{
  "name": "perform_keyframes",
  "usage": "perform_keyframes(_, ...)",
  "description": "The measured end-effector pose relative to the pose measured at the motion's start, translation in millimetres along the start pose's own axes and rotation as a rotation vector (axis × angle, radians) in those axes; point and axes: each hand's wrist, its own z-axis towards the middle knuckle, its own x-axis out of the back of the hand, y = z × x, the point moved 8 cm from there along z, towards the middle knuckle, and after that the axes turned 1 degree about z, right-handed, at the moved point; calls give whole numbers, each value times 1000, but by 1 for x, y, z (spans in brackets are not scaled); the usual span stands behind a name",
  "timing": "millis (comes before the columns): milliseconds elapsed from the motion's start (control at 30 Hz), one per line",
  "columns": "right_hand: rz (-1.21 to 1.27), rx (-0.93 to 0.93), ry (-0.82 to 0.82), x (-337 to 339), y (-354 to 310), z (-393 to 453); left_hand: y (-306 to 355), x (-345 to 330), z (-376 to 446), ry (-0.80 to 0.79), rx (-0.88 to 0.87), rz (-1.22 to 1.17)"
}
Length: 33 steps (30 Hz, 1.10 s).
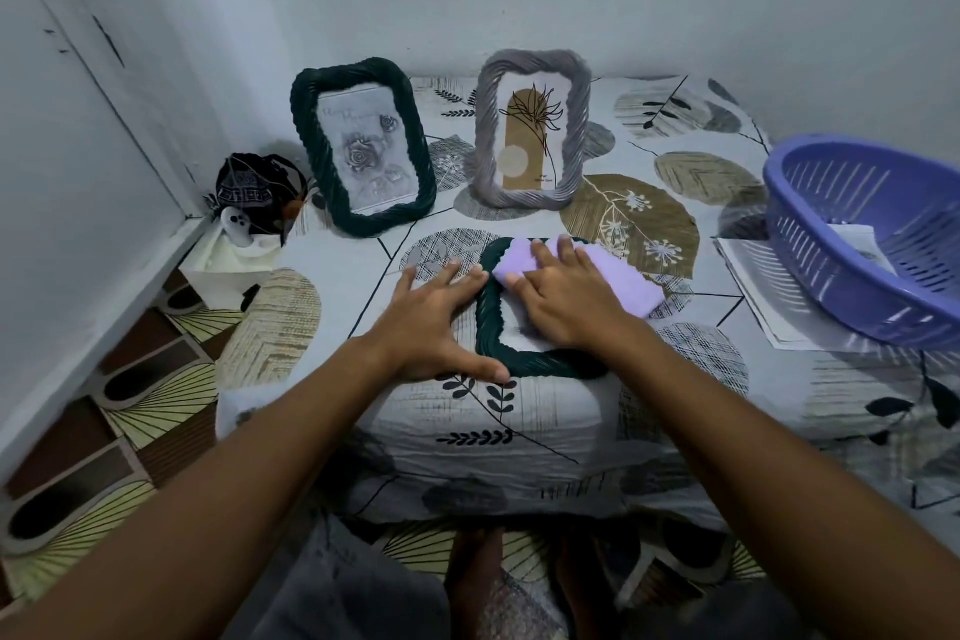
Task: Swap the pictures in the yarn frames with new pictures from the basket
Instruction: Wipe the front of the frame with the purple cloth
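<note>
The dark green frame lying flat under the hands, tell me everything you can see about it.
The dark green frame lies flat on the patterned bedsheet, near the front edge. Its border looks like twisted yarn rope with rounded corners. Only its left side, bottom edge and part of the top show. The right hand presses a lilac cloth over its middle, hiding most of the inside. The left hand lies spread flat beside it, fingertips and thumb touching its left rim.

Dark green yarn frame [491, 312] flat on bedsheet [779, 379]
</note>
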Motion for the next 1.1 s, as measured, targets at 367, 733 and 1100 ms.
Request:
perform_keyframes(367,-21,-185,62,14,46,2,1,1,-2,14,-6,41)
perform_keyframes(733,-86,73,-33,-6,-1,9,3,2,-3,10,6,20)
perform_keyframes(1100,-167,210,-53,4,19,-47,2,2,-2,16,8,0)
